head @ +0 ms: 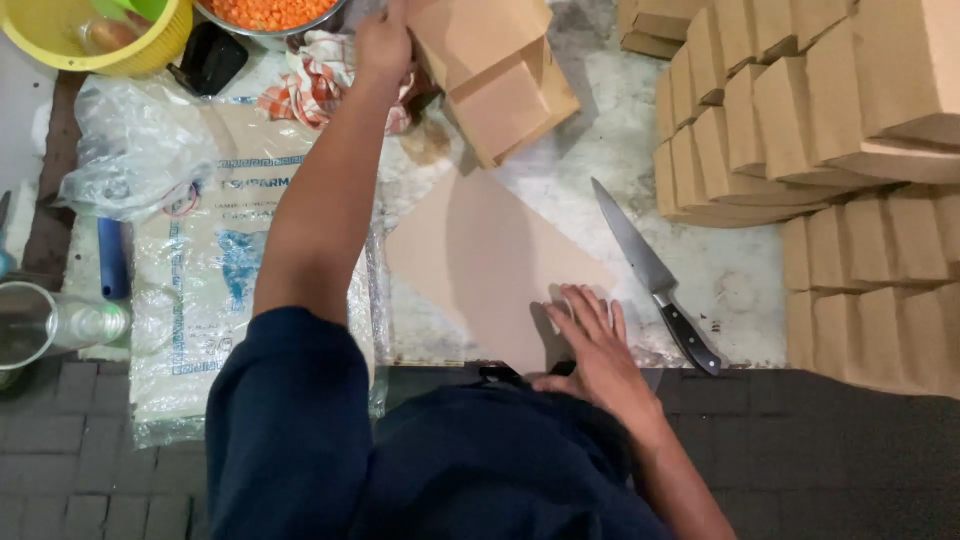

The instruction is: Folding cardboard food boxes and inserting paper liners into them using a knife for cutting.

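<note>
Two hands at work, my left hand (383,42) at top centre gripping a folded brown carton (495,75), my right hand (590,335) at lower centre, fingers spread flat on a brown paper sheet (480,255), knife (655,275) just right.

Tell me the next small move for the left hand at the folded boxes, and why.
Probably draw the top brown box toward the flat paper sheet: the left hand already touches it, while the right hand lies flat on the sheet.
</note>
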